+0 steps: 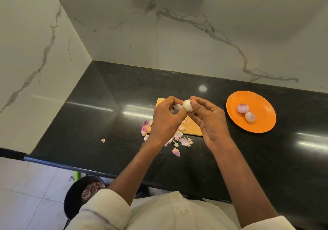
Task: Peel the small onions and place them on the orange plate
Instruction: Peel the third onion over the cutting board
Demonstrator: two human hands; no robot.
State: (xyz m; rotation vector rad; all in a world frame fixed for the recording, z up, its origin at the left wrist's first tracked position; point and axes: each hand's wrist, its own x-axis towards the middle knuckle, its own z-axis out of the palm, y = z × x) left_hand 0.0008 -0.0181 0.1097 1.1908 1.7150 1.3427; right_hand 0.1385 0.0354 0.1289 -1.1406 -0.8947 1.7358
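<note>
The black counter [106, 105] runs along the marble wall [177, 43], and I stand at its near edge in my cream shirt [168, 215], sleeves rolled. Down by my left side on the floor sits a dark bin [74, 197] with scraps in it. To my right on the counter lies the orange plate [260, 123], with two peeled onions [243, 108] resting on it, touching or nearly so. In front of me is the wooden board [192, 128], mostly hidden under my hands, and a scatter of pink skins [184, 142] lies at its near edge and on the counter beside it. My left hand [165, 121] and my right hand [211, 121] meet above the board. Both have their fingers curled in, pinching the same small white onion [187, 105] at the fingertips, my right thumb pressed on its side. A loose flake of skin [103, 140] lies apart to the left.
</note>
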